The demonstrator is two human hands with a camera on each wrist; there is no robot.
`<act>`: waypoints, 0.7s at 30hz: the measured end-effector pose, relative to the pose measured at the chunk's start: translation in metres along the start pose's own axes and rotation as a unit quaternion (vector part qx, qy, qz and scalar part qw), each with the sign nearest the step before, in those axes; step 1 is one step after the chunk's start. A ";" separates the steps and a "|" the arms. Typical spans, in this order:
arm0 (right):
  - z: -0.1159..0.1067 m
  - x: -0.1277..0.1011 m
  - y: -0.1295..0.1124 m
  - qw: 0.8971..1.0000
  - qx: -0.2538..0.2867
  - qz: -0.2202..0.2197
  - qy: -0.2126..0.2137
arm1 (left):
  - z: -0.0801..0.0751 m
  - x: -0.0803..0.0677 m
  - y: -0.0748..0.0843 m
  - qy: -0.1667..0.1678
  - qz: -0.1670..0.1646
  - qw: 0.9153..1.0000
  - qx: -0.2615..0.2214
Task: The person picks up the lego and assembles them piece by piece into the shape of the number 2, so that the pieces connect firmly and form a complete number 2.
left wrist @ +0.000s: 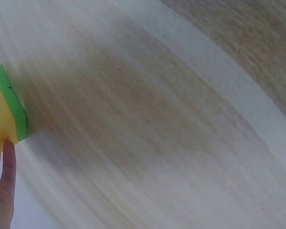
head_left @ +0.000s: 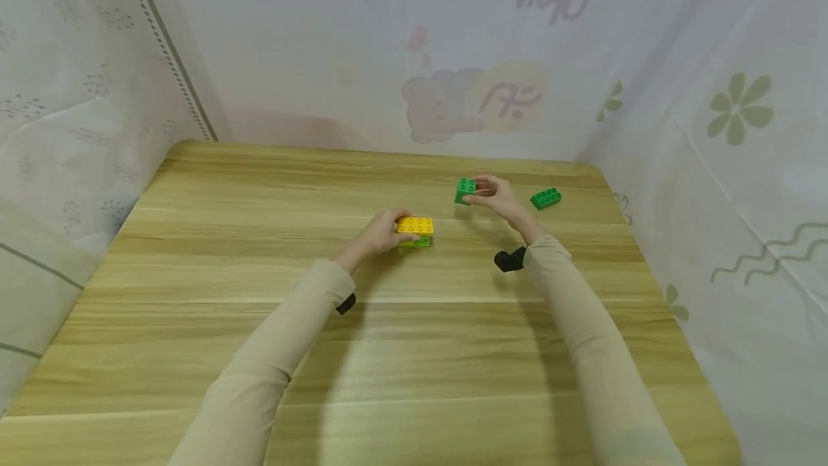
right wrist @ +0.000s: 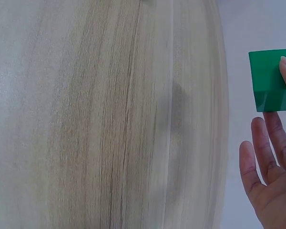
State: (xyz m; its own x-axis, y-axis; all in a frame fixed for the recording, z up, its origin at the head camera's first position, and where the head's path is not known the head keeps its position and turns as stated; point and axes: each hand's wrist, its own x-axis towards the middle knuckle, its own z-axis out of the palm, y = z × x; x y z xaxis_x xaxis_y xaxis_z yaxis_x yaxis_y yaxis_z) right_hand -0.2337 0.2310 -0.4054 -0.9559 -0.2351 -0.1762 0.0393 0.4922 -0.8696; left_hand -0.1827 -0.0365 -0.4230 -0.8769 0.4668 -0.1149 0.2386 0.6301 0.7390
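My left hand (head_left: 383, 233) pinches a yellow building brick (head_left: 417, 225) with two rows of studs on top. A light green brick (head_left: 423, 241) is just under the yellow one; in the left wrist view this green piece (left wrist: 13, 102) sits flat against the yellow brick (left wrist: 1, 119). Farther back and to the right, my right hand (head_left: 497, 196) grips a taller green brick (head_left: 466, 192) with studs facing up. Thumb and fingers hold this green block (right wrist: 269, 78) from opposite sides in the right wrist view, with the other fingers spread below.
Another dark green brick (head_left: 546, 198) lies on the wooden table (head_left: 259, 351), right of my right hand. Pale printed curtains (head_left: 291, 49) hang behind the table and along both sides. Black wrist cameras hang beneath both sleeves.
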 end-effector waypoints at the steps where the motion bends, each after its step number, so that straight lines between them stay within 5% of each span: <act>1: 0.000 -0.001 0.000 1.000 -0.001 -0.002 0.000 | 0.000 0.000 0.000 0.000 0.000 1.000 -0.002; 21: 0.023 -0.017 -0.013 1.000 0.012 -0.019 -0.014 | 0.000 0.002 0.000 0.000 0.000 1.000 -0.003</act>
State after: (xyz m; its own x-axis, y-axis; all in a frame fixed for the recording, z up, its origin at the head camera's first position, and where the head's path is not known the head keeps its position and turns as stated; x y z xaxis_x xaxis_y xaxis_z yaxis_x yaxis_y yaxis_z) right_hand -0.2117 0.2094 -0.4020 -0.9484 -0.2762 -0.1555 0.0109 0.4619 -0.8869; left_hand -0.1846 -0.0355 -0.4236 -0.8767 0.4672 -0.1148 0.2364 0.6261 0.7430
